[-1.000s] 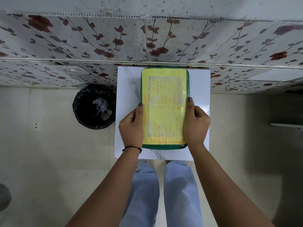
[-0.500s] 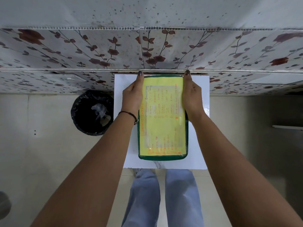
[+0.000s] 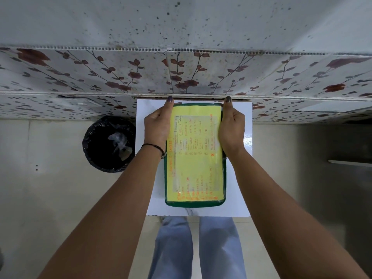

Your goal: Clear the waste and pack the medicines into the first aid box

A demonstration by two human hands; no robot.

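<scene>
The first aid box (image 3: 195, 190) is green with a yellow hand-written label on its closed lid, and it lies lengthwise on a small white table (image 3: 239, 190). My left hand (image 3: 158, 125) presses against the box's far left side, fingers stretched toward the wall. My right hand (image 3: 231, 127) holds the far right side in the same way. No medicines or waste lie on the table.
A black-lined waste bin (image 3: 109, 143) stands on the floor left of the table, with crumpled clear wrapping inside. A floral-patterned wall (image 3: 201, 73) runs right behind the table. My legs in blue jeans (image 3: 197, 246) are under the table's near edge.
Both hands slid from the box's near end up to its far end. The box stayed lying shut on the table.
</scene>
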